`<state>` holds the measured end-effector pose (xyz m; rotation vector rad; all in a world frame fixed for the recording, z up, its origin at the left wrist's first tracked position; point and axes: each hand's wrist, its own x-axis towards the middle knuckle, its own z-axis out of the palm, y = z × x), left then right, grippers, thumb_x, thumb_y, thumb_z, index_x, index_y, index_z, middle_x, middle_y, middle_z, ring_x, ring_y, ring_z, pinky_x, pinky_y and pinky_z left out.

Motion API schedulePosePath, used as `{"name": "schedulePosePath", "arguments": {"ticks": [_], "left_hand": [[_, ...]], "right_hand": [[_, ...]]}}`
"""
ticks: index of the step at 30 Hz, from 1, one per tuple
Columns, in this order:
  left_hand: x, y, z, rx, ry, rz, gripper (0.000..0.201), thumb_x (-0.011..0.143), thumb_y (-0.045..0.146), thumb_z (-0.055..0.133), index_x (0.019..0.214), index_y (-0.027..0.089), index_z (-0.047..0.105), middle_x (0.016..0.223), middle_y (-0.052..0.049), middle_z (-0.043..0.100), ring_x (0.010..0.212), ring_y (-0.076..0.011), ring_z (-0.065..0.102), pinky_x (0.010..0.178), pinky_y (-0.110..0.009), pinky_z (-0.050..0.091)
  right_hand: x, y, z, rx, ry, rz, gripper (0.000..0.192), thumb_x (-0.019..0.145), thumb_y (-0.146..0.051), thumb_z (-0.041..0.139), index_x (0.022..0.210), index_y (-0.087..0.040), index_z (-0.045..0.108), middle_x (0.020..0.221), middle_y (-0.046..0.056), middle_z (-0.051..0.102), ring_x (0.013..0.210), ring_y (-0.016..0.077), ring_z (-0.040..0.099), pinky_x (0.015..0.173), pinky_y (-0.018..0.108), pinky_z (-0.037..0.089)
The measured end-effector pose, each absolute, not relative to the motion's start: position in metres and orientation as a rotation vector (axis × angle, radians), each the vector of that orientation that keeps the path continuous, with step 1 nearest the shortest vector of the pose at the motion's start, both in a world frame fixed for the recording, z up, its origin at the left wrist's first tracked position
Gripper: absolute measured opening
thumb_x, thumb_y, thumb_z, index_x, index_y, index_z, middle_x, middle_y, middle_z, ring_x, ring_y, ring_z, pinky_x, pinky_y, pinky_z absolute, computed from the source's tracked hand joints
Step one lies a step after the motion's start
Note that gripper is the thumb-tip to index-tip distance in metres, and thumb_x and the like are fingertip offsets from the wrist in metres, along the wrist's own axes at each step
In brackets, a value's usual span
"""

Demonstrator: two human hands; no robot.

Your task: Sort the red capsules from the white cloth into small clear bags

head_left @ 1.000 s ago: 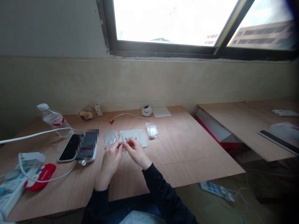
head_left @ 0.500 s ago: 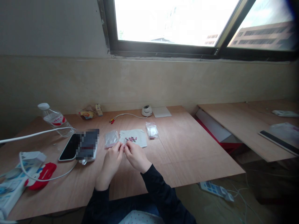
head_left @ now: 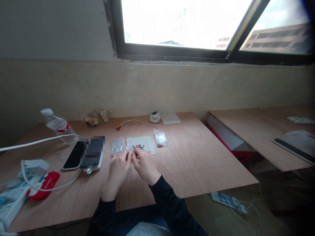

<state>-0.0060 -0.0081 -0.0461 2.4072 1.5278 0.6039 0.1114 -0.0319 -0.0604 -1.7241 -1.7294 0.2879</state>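
My left hand (head_left: 120,165) and my right hand (head_left: 145,165) meet at their fingertips over the near edge of a white cloth (head_left: 147,144). Both are closed in a pinch; whatever lies between the fingers is too small to make out. Just beyond the fingertips, several small dark red pieces (head_left: 139,147) are scattered on the cloth. A clear zip bag (head_left: 117,144) lies left of the cloth, close to my left hand. To the cloth's right is another zip bag (head_left: 160,137) with small contents I cannot identify.
On the left are a water bottle (head_left: 59,126), a phone (head_left: 73,155), a second phone-like device (head_left: 92,152), a red pouch (head_left: 46,186) and a power strip (head_left: 14,200). A dome camera (head_left: 155,117) with its cable and a white sheet (head_left: 171,118) are at the back.
Both hands stay together at nearly the same spot. The fingers of my right hand have shifted slightly, and a small gap shows between them.
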Motion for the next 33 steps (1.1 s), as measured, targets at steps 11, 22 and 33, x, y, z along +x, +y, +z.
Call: {"name": "schedulePosePath", "arguments": {"ticks": [11,22,33], "left_hand": [[-0.009,-0.009,-0.045,2.414,1.584,0.666,0.023,0.09,0.029,0.036,0.076,0.021,0.052,0.072,-0.002,0.064,0.067,-0.0183,0.059,0.06,-0.026,0.036],[-0.01,-0.01,-0.039,2.262,1.303,0.796,0.018,0.087,0.029,0.041,0.079,0.02,0.055,0.083,-0.004,0.064,0.081,-0.0183,0.06,0.073,-0.029,0.044],[-0.018,-0.009,-0.044,2.317,1.204,0.517,0.058,0.069,0.018,0.057,0.126,0.022,0.046,0.132,-0.009,0.052,0.123,-0.025,0.044,0.103,-0.044,0.03]], "right_hand": [[0.124,-0.03,-0.064,-1.621,-1.501,0.223,0.002,0.078,-0.019,0.057,0.078,-0.021,0.058,0.082,0.0,0.062,0.079,0.0165,0.056,0.072,0.028,0.037],[0.131,-0.025,-0.08,-1.454,-1.655,0.451,0.028,0.074,-0.026,0.066,0.102,-0.026,0.067,0.119,0.009,0.053,0.107,0.0231,0.053,0.09,0.038,0.042],[0.145,-0.026,-0.073,-1.332,-1.672,0.749,0.041,0.062,-0.024,0.077,0.102,-0.022,0.066,0.12,0.01,0.052,0.117,0.0258,0.048,0.096,0.041,0.041]]}}
